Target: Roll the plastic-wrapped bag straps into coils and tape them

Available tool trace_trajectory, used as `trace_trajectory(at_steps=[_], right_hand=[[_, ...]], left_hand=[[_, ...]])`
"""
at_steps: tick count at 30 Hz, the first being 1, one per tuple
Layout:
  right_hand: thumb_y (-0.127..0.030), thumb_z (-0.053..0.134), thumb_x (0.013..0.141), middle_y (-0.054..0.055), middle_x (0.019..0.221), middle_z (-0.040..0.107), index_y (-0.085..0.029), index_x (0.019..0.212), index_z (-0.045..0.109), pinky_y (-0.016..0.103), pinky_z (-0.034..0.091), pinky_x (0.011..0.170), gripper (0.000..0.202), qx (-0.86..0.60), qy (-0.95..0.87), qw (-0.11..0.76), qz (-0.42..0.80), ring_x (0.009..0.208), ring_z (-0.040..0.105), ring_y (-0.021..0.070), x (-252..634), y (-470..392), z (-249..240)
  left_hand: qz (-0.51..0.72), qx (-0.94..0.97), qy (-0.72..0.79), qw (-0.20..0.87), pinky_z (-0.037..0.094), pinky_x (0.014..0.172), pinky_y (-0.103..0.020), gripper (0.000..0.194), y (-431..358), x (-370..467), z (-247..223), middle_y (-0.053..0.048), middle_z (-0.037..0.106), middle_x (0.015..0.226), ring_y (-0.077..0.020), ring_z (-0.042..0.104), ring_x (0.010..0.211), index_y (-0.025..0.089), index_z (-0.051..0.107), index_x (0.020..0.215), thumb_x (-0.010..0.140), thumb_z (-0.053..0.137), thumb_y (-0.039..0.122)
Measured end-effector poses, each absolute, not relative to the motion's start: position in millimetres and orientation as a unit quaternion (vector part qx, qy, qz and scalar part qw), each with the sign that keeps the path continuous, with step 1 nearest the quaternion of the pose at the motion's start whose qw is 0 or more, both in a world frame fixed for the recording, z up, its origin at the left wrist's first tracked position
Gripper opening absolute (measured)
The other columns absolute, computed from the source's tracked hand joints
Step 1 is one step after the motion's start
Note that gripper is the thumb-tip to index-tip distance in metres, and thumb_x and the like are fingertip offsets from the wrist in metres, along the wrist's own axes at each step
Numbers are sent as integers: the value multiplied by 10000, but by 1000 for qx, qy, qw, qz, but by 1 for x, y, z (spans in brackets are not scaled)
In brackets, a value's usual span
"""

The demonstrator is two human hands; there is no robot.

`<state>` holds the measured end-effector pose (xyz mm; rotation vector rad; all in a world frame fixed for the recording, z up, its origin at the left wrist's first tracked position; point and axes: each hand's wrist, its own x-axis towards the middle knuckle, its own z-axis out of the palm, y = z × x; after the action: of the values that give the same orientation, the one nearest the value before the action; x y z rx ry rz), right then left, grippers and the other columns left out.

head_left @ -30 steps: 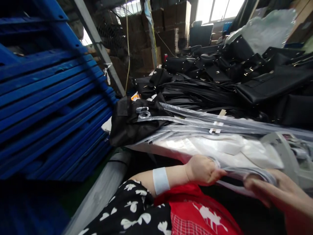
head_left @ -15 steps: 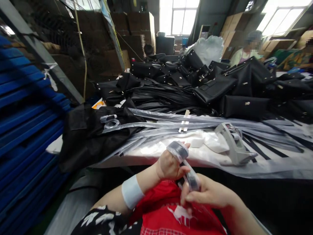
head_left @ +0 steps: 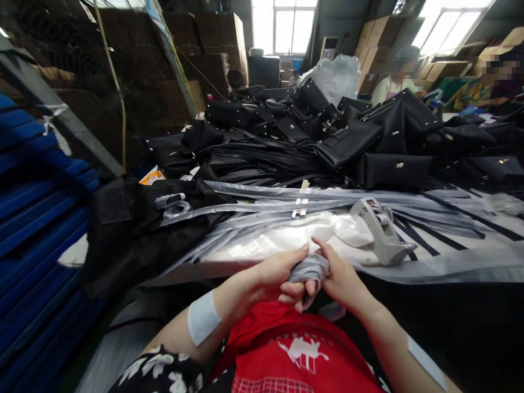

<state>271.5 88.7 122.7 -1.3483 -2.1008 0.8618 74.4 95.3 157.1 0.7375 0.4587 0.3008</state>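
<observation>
A coiled strap in a clear plastic sleeve (head_left: 309,268) is bunched between my two hands, above my lap and close to the table's front edge. My left hand (head_left: 280,275) grips the coil from the left, its thumb on top and its fingers curled under and through it. From the other side my right hand (head_left: 338,275) presses on the coil, with one finger pointing up and away. Part of the coil is hidden by the fingers. Just beyond my hands lie white plastic sheets (head_left: 282,237). Several more sleeved straps (head_left: 262,207) stretch across the table.
A grey tape dispenser (head_left: 379,232) stands right of my hands. Black bags (head_left: 347,142) and loose black straps (head_left: 262,158) heap up behind. On the left are black cloth (head_left: 118,229), a small clear coil (head_left: 177,208) and blue stacked slats (head_left: 36,218). A person (head_left: 403,76) sits across the table.
The strap, earlier looped over my left hand with its end in my right, is now gathered into one coil between both hands. My right hand has moved up. The view has shifted slightly right.
</observation>
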Motion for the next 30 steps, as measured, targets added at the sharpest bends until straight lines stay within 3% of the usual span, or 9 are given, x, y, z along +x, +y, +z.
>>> trace_trajectory(at_steps=[2,9,15,19,21,23,26,28,30], right_hand=[[-171,553,785,72,992,655,-173,1396,348,381,518,807,645,-516,-749,266,319,852,654,222,270,93,116],[-354,653,829,48,923,656,-189,1299,460,336,504,786,534,-513,-698,357,350,834,637,212,278,101,102],[-462,480,943,66,1002,658,-193,1214,556,298,519,681,390,-449,-641,337,523,818,627,197,280,95,108],[-423,562,904,60,978,670,-194,1181,611,322,509,772,363,-439,-688,313,486,874,610,222,267,88,126],[-361,561,907,61,972,687,-198,1127,660,351,493,858,291,-418,-722,260,487,921,613,233,256,83,138],[-332,508,936,63,990,699,-205,1082,700,362,483,897,273,-346,-741,177,547,934,625,223,247,76,150],[-396,533,929,72,925,711,-186,1015,734,352,507,842,303,-223,-696,104,675,854,659,206,251,68,166],[-477,584,890,49,718,690,-171,924,739,355,520,780,345,-221,-632,163,725,678,659,186,266,69,171],[-550,616,842,4,523,608,-172,852,729,362,524,718,394,-262,-589,250,722,502,598,164,285,78,171]], left_hand=[[136,325,199,914,353,343,-199,798,97,69,164,51,325,294,-91,333,241,107,633,663,947,137,663],[261,287,217,896,490,506,-224,821,99,40,199,63,307,307,-76,355,255,85,664,705,987,74,582],[378,271,228,855,481,538,-228,760,111,30,217,75,277,338,-65,320,281,92,654,719,1015,88,506],[478,265,227,806,504,638,-251,670,115,35,226,77,299,428,-63,343,356,87,648,805,1023,129,450],[570,325,249,712,515,794,-319,587,118,41,221,47,410,527,-91,463,474,102,643,913,1011,194,468],[652,445,296,538,459,950,-402,532,122,45,207,-16,559,703,-160,588,701,132,624,996,963,306,557],[596,663,362,271,360,1043,-479,591,129,45,176,-121,650,943,-290,586,1022,146,623,985,848,424,686],[470,774,375,201,401,974,-475,590,128,43,157,-147,655,874,-321,594,985,155,637,883,813,440,706],[367,829,374,193,460,814,-407,535,124,43,144,-113,607,695,-282,606,786,185,611,719,796,474,696]])
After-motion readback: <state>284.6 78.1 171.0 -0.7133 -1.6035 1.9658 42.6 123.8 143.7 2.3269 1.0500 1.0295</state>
